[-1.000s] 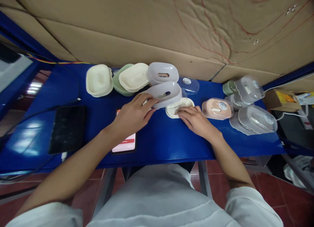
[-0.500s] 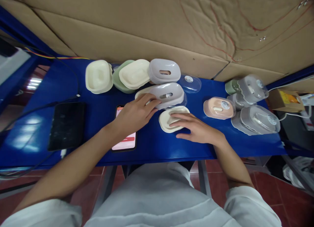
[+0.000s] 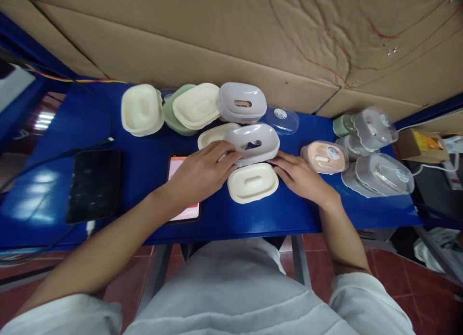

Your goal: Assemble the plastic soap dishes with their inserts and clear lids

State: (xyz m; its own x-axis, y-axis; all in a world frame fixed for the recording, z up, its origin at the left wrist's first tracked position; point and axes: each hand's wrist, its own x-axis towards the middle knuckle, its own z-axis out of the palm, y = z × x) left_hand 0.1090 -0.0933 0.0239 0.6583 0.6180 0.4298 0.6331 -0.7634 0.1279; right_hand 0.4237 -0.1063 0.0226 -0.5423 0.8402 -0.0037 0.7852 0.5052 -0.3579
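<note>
In the head view, a light grey plastic dish with an oval slot (image 3: pixel 265 154) is tilted up between my two hands. My left hand (image 3: pixel 202 168) is closed on its left end, fingers bent over the rim. The fingertips of my right hand (image 3: pixel 302 178) press the dish's right end; the thumb is partly hidden. Directly below it on the table lies a cream oval tray with a raised middle (image 3: pixel 253 181), close to both hands. Another cream piece (image 3: pixel 213 134) is partly covered behind the left fingers.
Along the back stand cream trays (image 3: pixel 142 108), a green dish (image 3: pixel 173 114), an upturned grey dish (image 3: pixel 242 91) and a clear lid (image 3: pixel 285 125). To the right are a peach box (image 3: pixel 320 156) and several clear-lidded boxes (image 3: pixel 388 173). A phone (image 3: pixel 186 214) and black tablet (image 3: pixel 94 185) lie left.
My right hand has left the cream tray and moved up to the grey dish. The dish has shifted right and lifted slightly. The tray now lies uncovered, a little to the left.
</note>
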